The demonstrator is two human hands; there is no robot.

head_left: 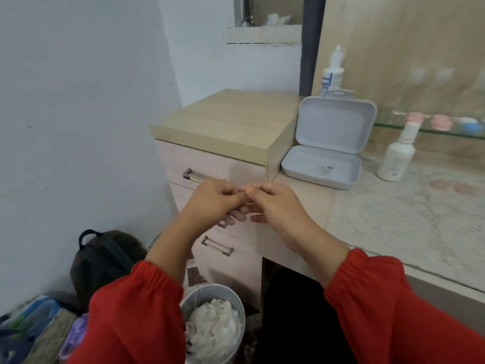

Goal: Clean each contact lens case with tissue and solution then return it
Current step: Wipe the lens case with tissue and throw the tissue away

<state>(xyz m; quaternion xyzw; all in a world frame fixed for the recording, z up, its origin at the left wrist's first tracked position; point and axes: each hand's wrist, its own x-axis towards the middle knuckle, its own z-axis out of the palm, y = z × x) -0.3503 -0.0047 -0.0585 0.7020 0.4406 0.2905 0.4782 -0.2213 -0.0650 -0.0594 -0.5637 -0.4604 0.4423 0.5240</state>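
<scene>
My left hand [210, 200] and my right hand [273, 203] meet in front of the drawers, above the bin. Their fingers are curled and the fingertips touch each other. Whatever lies between them is hidden by the fingers. A white hinged box [328, 143] stands open on the counter, nearly bare inside. Beside it stands a white solution bottle [397, 156], and a second bottle [332, 74] is behind the box. Pink lens cases [441, 121] and a blue one [469, 125] sit blurred on the glass shelf at the right.
A metal bin [236, 300] holding crumpled white tissue stands on the floor below my hands. A dark backpack [105, 258] leans on the wall at the left. The wooden drawer cabinet [223, 119] rises higher than the counter [393, 219].
</scene>
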